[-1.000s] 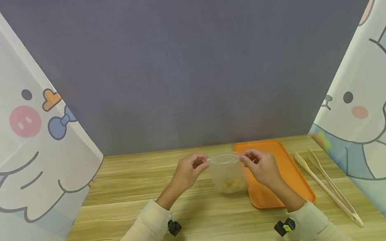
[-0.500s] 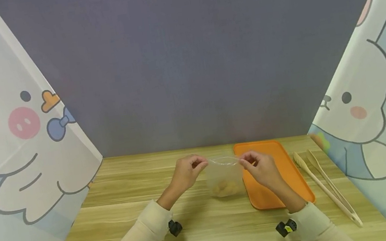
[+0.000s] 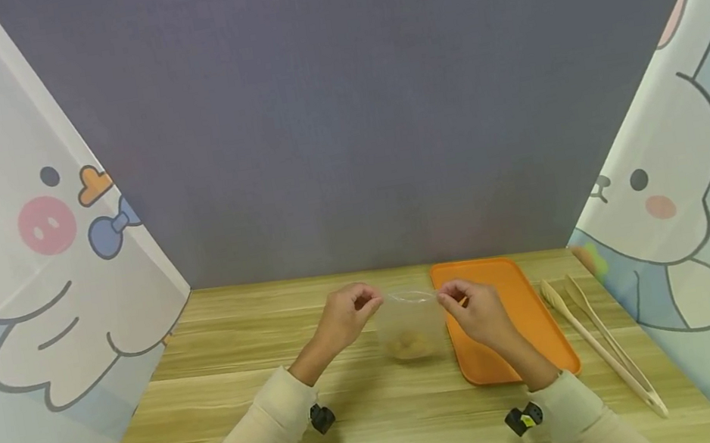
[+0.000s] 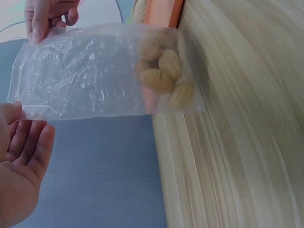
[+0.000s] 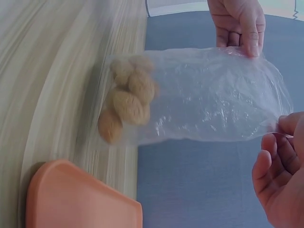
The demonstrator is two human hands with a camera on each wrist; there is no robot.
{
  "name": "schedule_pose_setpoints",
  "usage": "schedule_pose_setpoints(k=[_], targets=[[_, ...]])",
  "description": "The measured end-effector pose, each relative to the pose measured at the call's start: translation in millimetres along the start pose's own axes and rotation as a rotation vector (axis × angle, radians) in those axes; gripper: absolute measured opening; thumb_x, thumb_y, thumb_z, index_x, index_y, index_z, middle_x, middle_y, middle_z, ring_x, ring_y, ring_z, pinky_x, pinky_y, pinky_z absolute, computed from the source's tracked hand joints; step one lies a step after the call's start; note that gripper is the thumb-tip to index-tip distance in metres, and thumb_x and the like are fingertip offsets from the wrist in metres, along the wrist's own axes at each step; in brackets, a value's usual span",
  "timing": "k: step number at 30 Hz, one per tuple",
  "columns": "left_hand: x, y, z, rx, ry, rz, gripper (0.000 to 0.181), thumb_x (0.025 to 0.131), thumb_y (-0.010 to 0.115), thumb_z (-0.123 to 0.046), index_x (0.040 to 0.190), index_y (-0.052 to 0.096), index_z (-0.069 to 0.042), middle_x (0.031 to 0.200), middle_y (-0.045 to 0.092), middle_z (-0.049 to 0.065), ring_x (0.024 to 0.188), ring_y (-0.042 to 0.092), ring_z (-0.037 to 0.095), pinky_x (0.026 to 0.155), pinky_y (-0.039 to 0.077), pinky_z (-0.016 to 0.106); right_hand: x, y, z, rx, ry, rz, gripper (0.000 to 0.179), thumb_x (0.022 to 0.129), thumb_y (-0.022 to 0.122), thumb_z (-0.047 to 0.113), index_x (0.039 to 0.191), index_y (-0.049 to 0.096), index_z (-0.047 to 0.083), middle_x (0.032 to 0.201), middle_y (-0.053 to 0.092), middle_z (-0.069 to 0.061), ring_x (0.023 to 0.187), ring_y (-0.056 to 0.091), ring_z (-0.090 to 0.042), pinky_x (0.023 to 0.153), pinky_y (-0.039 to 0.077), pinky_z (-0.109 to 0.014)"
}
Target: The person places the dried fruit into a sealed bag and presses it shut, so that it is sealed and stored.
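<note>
A clear plastic zip bag (image 3: 410, 324) hangs upright between my two hands, its mouth at the top. Several walnuts (image 4: 161, 66) lie gathered in its bottom, close over the table. My left hand (image 3: 350, 314) pinches the top left corner of the bag between thumb and fingers. At the opposite top corner my right hand (image 3: 478, 310) pinches the rim in the same way. In the right wrist view the walnuts (image 5: 128, 99) show through the film, and the mouth edge curves between the two grips.
An orange tray (image 3: 514, 320) lies on the wooden table (image 3: 256, 435) just right of the bag, partly under my right hand. Wooden tongs (image 3: 608, 344) lie to the right of the tray. A grey panel (image 3: 353, 114) rises behind, with printed cloth walls on both sides.
The bag's lower part has swung left, off the tray's edge, and its mouth looks narrower. My right hand has shifted slightly left; both hands keep their pinch.
</note>
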State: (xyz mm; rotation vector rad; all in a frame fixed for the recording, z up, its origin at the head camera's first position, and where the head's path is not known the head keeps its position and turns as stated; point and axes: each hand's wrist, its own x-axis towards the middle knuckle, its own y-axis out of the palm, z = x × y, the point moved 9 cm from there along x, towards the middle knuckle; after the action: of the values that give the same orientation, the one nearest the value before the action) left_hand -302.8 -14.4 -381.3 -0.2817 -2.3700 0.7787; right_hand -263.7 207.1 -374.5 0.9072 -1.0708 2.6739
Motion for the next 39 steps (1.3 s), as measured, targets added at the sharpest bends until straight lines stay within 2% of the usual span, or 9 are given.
schedule_pose_setpoints(k=[4, 8, 13, 18, 26, 31, 34, 39], targets=[[0.0, 7.1, -1.6, -0.008, 0.021, 0.031, 0.009, 0.095, 0.073, -0.019, 0.098, 0.074, -0.01, 0.088, 0.072, 0.001, 0.076, 0.064, 0.007, 0.069, 0.054, 0.02, -0.3, -2, 2, -0.008, -0.026, -0.028, 0.007, 0.091, 0.076, 0.008, 0.086, 0.072, 0.009, 0.071, 0.067, 0.004, 0.065, 0.06, -0.005, 0.055, 0.048, -0.019], [1.1, 9.6, -6.1, -0.008, 0.047, 0.037, 0.01, 0.093, 0.074, -0.018, 0.096, 0.074, -0.009, 0.086, 0.072, 0.002, 0.071, 0.059, 0.004, 0.064, 0.051, 0.019, -0.5, -4, 4, -0.002, -0.045, -0.047, 0.007, 0.09, 0.076, 0.008, 0.085, 0.072, 0.009, 0.071, 0.067, 0.003, 0.064, 0.059, -0.004, 0.054, 0.048, -0.02], [2.8, 10.2, -7.7, 0.012, 0.059, 0.048, 0.007, 0.094, 0.074, -0.017, 0.093, 0.074, -0.01, 0.082, 0.07, 0.0, 0.067, 0.052, 0.002, 0.061, 0.047, 0.018, -0.2, -4, 3, 0.001, -0.016, -0.023, 0.005, 0.09, 0.077, 0.01, 0.087, 0.073, 0.008, 0.073, 0.069, 0.002, 0.066, 0.06, -0.005, 0.055, 0.049, -0.021], [3.3, 6.6, -13.4, 0.019, 0.11, 0.031, 0.006, 0.093, 0.074, -0.014, 0.09, 0.075, -0.01, 0.08, 0.069, 0.001, 0.069, 0.054, 0.002, 0.062, 0.049, 0.019, -1.5, 0, 0, -0.003, 0.004, 0.018, 0.005, 0.09, 0.077, 0.013, 0.091, 0.075, 0.008, 0.076, 0.071, 0.002, 0.068, 0.061, -0.005, 0.058, 0.051, -0.021], [6.7, 0.7, -19.7, 0.032, 0.121, 0.009, 0.005, 0.092, 0.075, -0.014, 0.089, 0.074, -0.01, 0.077, 0.068, 0.0, 0.068, 0.057, 0.004, 0.062, 0.05, 0.02, 0.7, 1, 9, -0.044, -0.082, 0.005, 0.005, 0.089, 0.079, 0.011, 0.09, 0.075, 0.008, 0.075, 0.07, 0.003, 0.065, 0.061, -0.004, 0.057, 0.051, -0.02], [7.1, 8.0, -19.6, 0.038, 0.103, 0.058, 0.007, 0.093, 0.075, -0.016, 0.094, 0.074, -0.01, 0.084, 0.07, 0.001, 0.072, 0.059, 0.005, 0.065, 0.051, 0.019, 2.3, -4, 12, -0.037, -0.114, -0.046, 0.004, 0.088, 0.078, 0.006, 0.088, 0.074, 0.007, 0.073, 0.068, 0.002, 0.065, 0.063, -0.01, 0.054, 0.05, -0.02], [7.0, 13.2, -21.5, 0.035, 0.118, 0.077, 0.009, 0.093, 0.075, -0.018, 0.096, 0.076, -0.009, 0.087, 0.072, 0.002, 0.072, 0.06, 0.005, 0.065, 0.051, 0.018, 2.3, -5, 13, -0.039, -0.127, -0.06, 0.006, 0.086, 0.08, 0.005, 0.087, 0.074, 0.007, 0.072, 0.068, 0.001, 0.066, 0.064, -0.013, 0.054, 0.05, -0.02], [6.1, 12.3, -27.6, 0.046, 0.174, 0.038, 0.007, 0.093, 0.075, -0.015, 0.092, 0.077, -0.009, 0.086, 0.073, 0.003, 0.072, 0.062, 0.007, 0.065, 0.052, 0.019, 2.0, -3, 13, -0.035, -0.116, -0.044, 0.005, 0.087, 0.079, 0.007, 0.088, 0.075, 0.007, 0.072, 0.068, 0.001, 0.066, 0.064, -0.012, 0.055, 0.051, -0.021]])
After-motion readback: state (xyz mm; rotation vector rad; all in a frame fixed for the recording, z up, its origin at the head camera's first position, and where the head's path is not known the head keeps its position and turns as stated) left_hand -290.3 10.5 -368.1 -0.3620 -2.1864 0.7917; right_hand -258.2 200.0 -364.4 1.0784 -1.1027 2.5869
